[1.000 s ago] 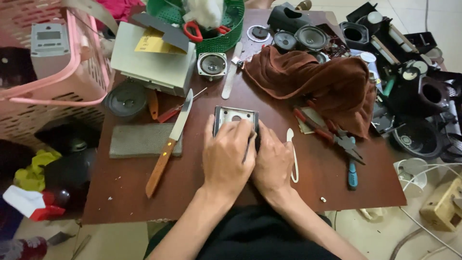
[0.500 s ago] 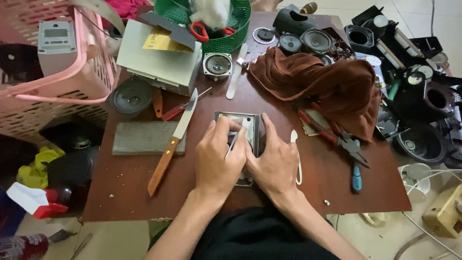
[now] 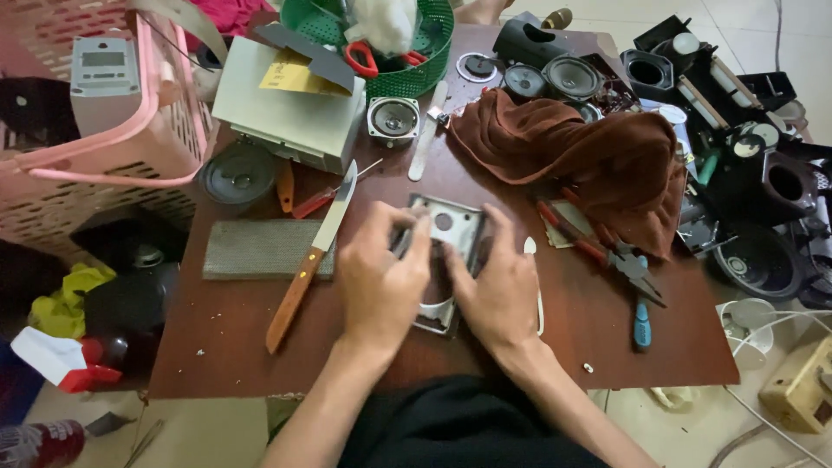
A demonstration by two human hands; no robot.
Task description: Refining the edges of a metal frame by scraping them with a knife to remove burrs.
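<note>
Both hands clamp the metal speaker frame [image 3: 446,251] at mid-table: left hand [image 3: 381,282] fingers curled over its left edge, right hand [image 3: 498,290] bracing the right. The knife [image 3: 312,256] lying just left risks a cut if a grip slips

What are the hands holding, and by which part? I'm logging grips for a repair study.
Both hands hold a small grey metal frame on the table: left hand on its left edge, right hand on its right edge.

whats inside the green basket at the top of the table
In the green basket lie red-handled scissors and a white fluffy wad. Whatever lies beneath them is covered.
</note>
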